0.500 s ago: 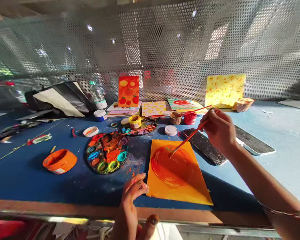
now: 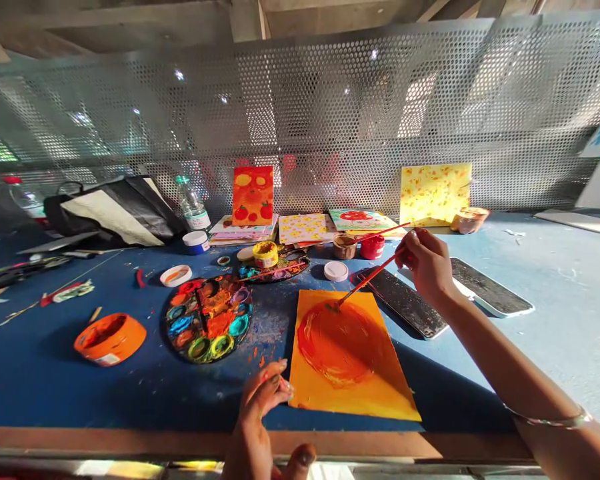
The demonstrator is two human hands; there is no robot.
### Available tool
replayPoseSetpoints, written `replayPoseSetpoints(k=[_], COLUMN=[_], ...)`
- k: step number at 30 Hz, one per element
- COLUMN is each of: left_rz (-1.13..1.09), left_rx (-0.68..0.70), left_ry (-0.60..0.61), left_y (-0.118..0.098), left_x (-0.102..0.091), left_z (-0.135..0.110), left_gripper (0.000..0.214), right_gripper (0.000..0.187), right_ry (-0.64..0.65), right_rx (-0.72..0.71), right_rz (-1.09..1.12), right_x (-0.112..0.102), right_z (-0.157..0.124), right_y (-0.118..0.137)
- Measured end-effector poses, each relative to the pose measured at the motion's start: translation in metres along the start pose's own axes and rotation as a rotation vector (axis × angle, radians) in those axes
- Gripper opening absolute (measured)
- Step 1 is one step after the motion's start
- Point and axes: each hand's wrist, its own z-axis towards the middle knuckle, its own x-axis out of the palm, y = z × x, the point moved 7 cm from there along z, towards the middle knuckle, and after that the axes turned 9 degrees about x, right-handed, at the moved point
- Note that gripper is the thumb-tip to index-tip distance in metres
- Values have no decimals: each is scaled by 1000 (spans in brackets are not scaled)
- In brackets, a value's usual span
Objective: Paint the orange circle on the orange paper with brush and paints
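Observation:
My right hand (image 2: 426, 261) is closed around a slim red paintbrush (image 2: 367, 279). The bristles rest on the upper part of an orange-red round shape painted on a yellow-orange sheet (image 2: 395, 393). At the sheet's left edge is my left hand (image 2: 263, 400), its fingers bent and apart, the thumb spread, fingertips touching or very near the edge. Paint marks show on its fingers. Left of the sheet lies a round paint palette (image 2: 209, 320) with wells of many colours. Further left stands an open orange paint jar (image 2: 111, 340).
Behind lie a second palette (image 2: 300, 263) with a yellow paint jar (image 2: 265, 255), a brown jar (image 2: 345, 247) and a red jar (image 2: 373, 247). Two dark phones, one a black phone (image 2: 405, 303), lie under and beside my right forearm. Painted cards lean on a perforated metal screen (image 2: 320, 120).
The brush tip has moved slightly up and left on the painted round shape. My left hand stays by the sheet's edge. The whole view has shifted a little.

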Motion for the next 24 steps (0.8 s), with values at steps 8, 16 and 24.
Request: replayPoseSetpoints(k=[8,16,24], left_rz=[15,27,51], left_rx=[32,154,167], left_ry=[3,-34,-32], left_y=[1,-7,-2], left_x=[-1,4,2], left_z=[-2,-4,-5], left_gripper=[51,46,48], right_gripper=[43,34,33], right_ry=[-42,-100,-144], right_rx=[54,71,79], right_rz=[-40,-35,-15], right_x=[-5,-18,-25], right_z=[2,11,14], right_y=[-3,-3,-3])
